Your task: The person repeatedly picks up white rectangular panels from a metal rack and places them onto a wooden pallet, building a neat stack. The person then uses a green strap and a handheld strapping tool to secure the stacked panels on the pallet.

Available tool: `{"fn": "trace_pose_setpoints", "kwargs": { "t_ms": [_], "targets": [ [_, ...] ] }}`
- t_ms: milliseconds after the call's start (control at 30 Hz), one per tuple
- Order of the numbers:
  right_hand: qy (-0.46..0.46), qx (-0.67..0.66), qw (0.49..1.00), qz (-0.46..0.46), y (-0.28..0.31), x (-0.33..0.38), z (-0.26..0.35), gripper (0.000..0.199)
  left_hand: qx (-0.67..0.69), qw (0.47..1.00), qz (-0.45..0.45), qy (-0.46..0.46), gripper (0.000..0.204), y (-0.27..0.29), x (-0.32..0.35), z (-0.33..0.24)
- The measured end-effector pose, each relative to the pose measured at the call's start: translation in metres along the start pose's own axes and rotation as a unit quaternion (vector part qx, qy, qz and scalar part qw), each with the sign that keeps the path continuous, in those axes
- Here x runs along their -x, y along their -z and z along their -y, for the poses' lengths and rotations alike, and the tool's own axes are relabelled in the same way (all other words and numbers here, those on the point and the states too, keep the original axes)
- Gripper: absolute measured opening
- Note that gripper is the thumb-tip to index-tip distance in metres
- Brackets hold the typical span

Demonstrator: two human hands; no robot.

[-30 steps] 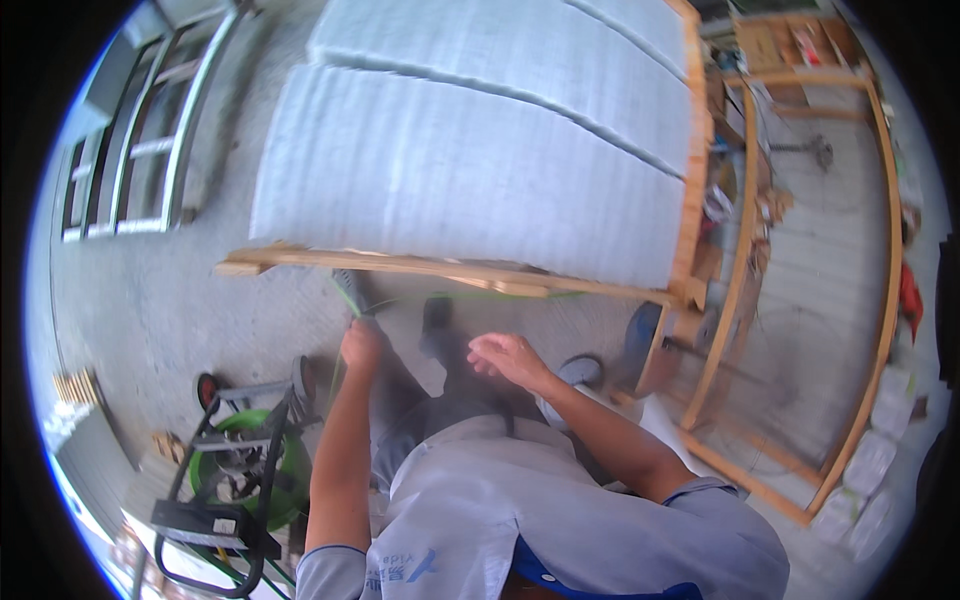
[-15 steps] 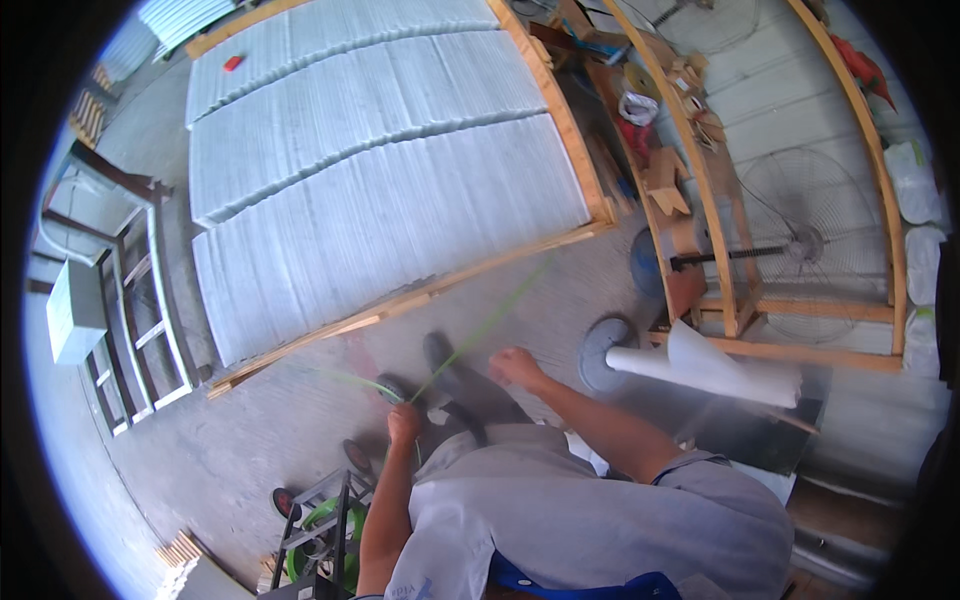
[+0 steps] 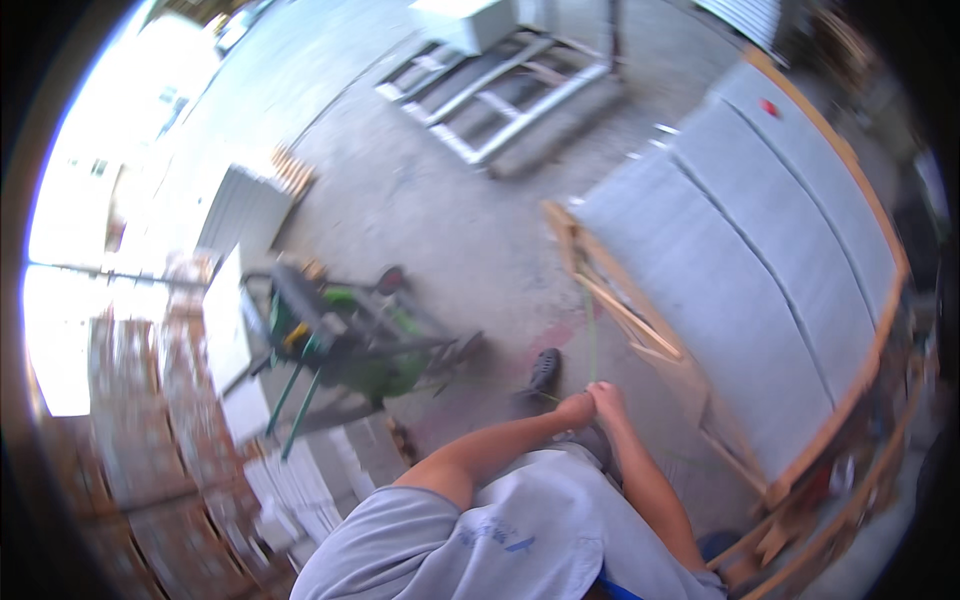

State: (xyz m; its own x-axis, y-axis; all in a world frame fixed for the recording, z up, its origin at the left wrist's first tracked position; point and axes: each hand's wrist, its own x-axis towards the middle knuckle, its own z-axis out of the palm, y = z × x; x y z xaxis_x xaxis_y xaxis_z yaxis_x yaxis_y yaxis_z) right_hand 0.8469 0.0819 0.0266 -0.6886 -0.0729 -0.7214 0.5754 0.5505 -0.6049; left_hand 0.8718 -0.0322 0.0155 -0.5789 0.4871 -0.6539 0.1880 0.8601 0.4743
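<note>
My left hand [image 3: 575, 410] and my right hand [image 3: 607, 399] meet in front of my body, both closed. A thin green strap [image 3: 591, 335] runs from them toward the wooden-framed stack of grey-white panels [image 3: 740, 250] on the right. Another bit of green strap shows beside my left hand, near my dark shoe [image 3: 544, 371]. Both hands appear to grip the strap, though the fingers overlap and the exact hold is hidden. To the left stands a wheeled strap cart [image 3: 375, 345] with a green reel, blurred by motion.
Wooden slats [image 3: 630, 315] edge the panel stack. A metal frame [image 3: 500, 95] carrying a white box [image 3: 465, 25] lies on the floor ahead. Wrapped stacks of cartons [image 3: 150, 420] stand far left, near white panels [image 3: 290, 485]. A wooden rack [image 3: 850, 520] is at lower right.
My view has swung left, bringing the strap cart and carton stacks into sight. My hands, apart before, have come together at the green strap.
</note>
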Motion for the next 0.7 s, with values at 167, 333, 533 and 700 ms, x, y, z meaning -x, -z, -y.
{"fn": "trace_pose_setpoints", "kwargs": {
  "t_ms": [167,333,533,700],
  "targets": [
    [0.061,0.086,0.994,0.017,-0.008,-0.006,-0.006,0.034,0.086,0.994,0.053,0.036,0.016,0.011,0.007,-0.006],
    [0.015,-0.077,0.996,-0.046,0.001,-0.006,-0.018,0.027,0.343,0.935,-0.014,0.084,0.027,0.038,0.055,0.002],
    [0.083,0.043,0.979,-0.18,0.035,-0.001,-0.026,0.027,0.295,0.888,-0.308,0.173,0.028,0.057,0.181,0.116],
    [0.073,0.091,0.977,-0.178,0.048,-0.001,-0.019,0.026,0.207,0.81,-0.335,0.434,0.027,0.052,0.337,0.252]
  ]
}}
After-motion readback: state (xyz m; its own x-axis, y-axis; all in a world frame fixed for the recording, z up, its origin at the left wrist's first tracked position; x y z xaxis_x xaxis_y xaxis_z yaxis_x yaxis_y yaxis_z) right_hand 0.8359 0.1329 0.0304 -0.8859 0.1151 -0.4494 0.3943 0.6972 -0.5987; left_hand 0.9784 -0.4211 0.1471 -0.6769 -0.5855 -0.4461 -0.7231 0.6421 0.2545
